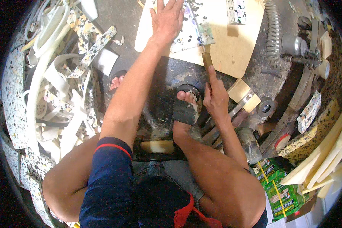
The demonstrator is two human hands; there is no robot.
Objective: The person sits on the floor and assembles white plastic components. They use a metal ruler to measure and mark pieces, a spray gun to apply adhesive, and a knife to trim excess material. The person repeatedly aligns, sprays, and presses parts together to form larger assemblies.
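My left hand (167, 22) lies flat with its fingers stretched out, pressing on a white foam sheet (186, 38) speckled black and in other colours. In my right hand (217, 97) is a long knife (206, 60), held by its brown handle with the index finger laid along it. The thin blade points away from me and lies along the right part of the foam sheet. Whether it has gone through the foam I cannot tell. Under the foam is a pale wooden board (237, 53). A smaller speckled foam block (236, 12) stands on the board's far right.
Foam offcuts and white strips (70, 110) are heaped at the left. To the right lie a coil spring (273, 34), a metal cylinder (293, 45), a black ring (265, 106) and a small wooden block (237, 93). Green packets (281, 193) and cream foam strips (323, 155) sit at the lower right.
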